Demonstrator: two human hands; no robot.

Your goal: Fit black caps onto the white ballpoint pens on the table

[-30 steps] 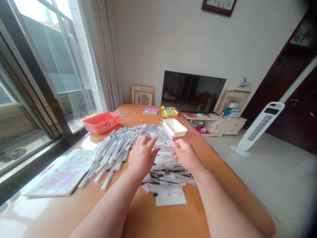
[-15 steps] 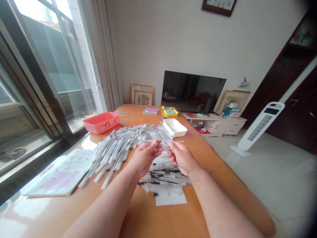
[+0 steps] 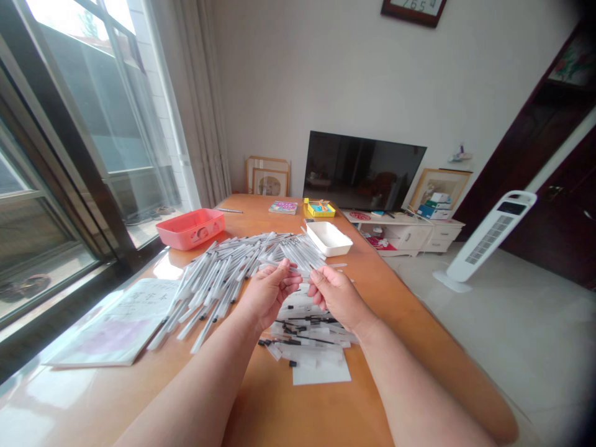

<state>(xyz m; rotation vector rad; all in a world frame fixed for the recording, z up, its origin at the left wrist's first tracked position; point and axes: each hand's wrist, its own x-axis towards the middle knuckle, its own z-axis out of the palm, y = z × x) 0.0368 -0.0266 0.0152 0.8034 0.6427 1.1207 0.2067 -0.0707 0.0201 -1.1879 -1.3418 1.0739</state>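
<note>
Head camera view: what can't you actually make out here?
- What the left hand and right hand pinch between them: a thin pale piece, mostly covered by the fingers.
- Wall clock: cut off by the top edge, so its time cannot be read.
- Writing on the papers at the table's left: too small and washed out by window glare.
- Inside the white tray: the rim hides the contents.
</note>
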